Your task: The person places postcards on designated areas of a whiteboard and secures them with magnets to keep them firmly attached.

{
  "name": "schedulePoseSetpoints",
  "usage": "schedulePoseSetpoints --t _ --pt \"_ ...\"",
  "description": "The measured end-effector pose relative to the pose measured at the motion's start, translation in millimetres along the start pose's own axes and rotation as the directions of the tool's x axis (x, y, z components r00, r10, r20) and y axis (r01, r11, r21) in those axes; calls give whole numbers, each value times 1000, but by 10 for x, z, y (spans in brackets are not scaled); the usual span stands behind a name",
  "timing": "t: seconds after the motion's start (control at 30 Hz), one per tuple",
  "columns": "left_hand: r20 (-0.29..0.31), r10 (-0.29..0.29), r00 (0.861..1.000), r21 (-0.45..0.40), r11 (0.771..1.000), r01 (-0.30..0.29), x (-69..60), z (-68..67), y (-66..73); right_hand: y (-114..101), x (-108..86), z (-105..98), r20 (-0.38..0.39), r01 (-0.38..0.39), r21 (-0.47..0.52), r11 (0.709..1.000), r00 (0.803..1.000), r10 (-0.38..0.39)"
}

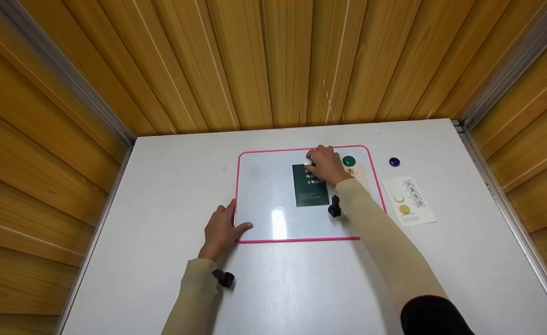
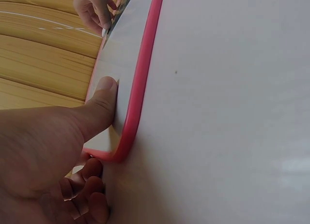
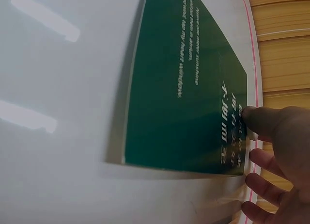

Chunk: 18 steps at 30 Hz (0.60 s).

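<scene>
A whiteboard [image 1: 259, 195] with a pink rim lies flat on the table. My left hand [image 1: 221, 228] holds its near left corner, thumb over the surface and fingers beside the edge. On the board lies a dark green card [image 1: 308, 190] with white lettering. At its top end, my right hand [image 1: 327, 165] pinches a small white magnet [image 2: 103, 32], mostly hidden by the fingers. The thumb touches the card's top edge in the right wrist view. Just right of that hand, a green round magnet [image 1: 349, 161] sits at the top of a pale card [image 1: 361, 173], partly covered by my forearm.
Right of the board, a dark blue round magnet [image 1: 394, 162] and a white card [image 1: 409, 201] with a yellow drawing lie on the table [image 1: 171, 186]. Wood-patterned walls [image 1: 283, 65] rise behind and at both sides.
</scene>
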<state>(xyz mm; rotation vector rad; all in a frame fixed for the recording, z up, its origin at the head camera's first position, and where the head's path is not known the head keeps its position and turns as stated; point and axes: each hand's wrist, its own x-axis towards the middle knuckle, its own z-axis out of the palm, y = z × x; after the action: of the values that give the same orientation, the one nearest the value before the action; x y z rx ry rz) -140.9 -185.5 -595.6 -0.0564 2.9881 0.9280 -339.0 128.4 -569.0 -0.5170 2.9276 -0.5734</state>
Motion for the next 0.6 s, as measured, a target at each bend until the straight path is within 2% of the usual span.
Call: schedulePoseSetpoints --t 0.6 --pt "8 -16 1000 2 1000 16 -4 11 0 9 -16 -8 -6 11 5 1000 1000 -11"
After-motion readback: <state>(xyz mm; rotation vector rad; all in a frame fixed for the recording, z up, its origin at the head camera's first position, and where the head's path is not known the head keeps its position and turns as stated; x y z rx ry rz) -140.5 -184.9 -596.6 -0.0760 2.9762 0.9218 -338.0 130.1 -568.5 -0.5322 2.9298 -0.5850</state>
